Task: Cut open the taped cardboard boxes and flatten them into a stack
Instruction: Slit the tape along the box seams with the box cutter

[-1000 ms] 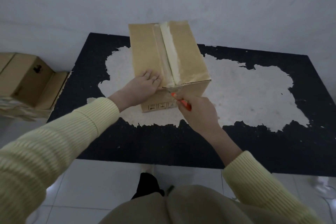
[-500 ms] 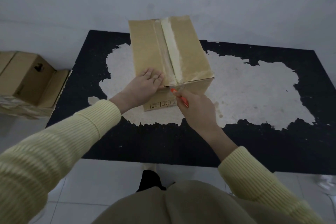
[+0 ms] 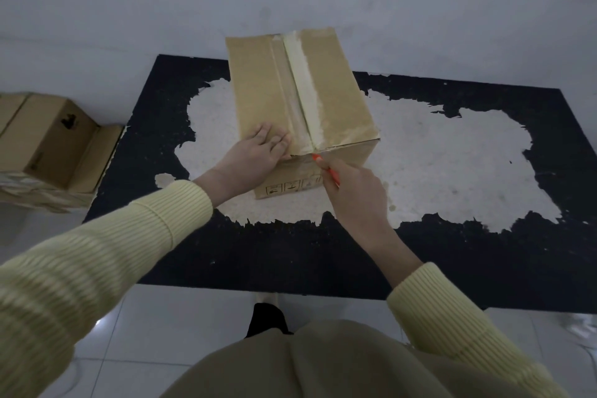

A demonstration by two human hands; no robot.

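A worn black mat (image 3: 484, 262) lies on the floor. A taped cardboard box (image 3: 265, 90) stands at its far middle, its tape strip (image 3: 303, 87) running near to far. More boxes (image 3: 48, 142) sit off the mat to the left. The left hand (image 3: 255, 152) lies flat on the box top, left of the tape, fingers straight and close together. The right hand (image 3: 355, 191) curls around an orange cutter (image 3: 323, 165), whose tip meets the near top edge at the tape.

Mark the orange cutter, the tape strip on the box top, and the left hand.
orange cutter (image 3: 318, 160), head view, its exposed orange tip.
tape strip (image 3: 305, 90), head view, midway along the pale band.
left hand (image 3: 256, 152), head view, back of the hand.
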